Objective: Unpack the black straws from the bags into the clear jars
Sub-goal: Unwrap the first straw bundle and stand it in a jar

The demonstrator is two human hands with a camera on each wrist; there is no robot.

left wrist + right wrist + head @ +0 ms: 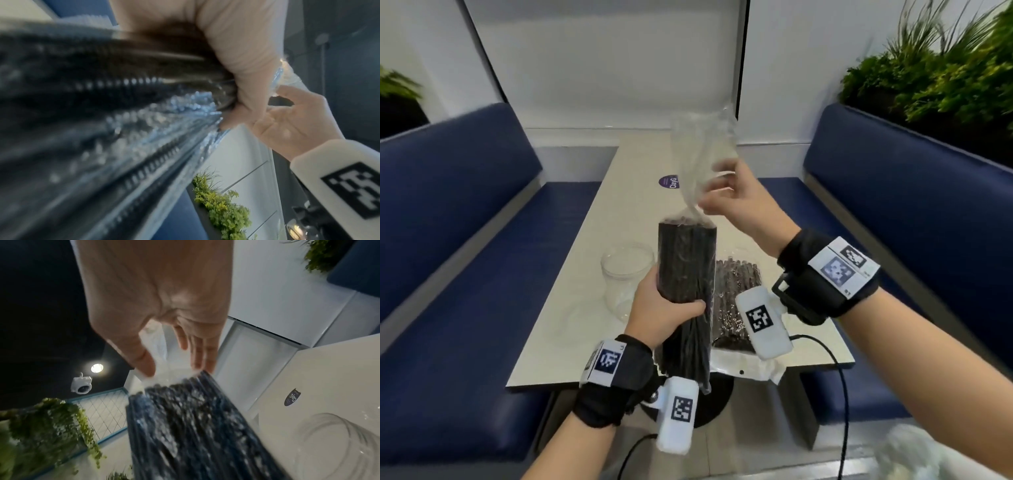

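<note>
Black straws (686, 270) in clear bag (702, 161), L hand (661, 308) fingers wrapped round, R hand (739, 198) pinching bag top, jar (625, 277) empty.

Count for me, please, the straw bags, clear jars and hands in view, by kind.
Bags of black straws: 2, held bag, table bag
Clear jars: 1, jar
Hands: 2, left hand, right hand
Total: 5

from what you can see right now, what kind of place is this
Probably a cafe or restaurant booth: two padded blue bench seats face each other across a narrow pale table, with leafy planters behind the seat backs.
</note>
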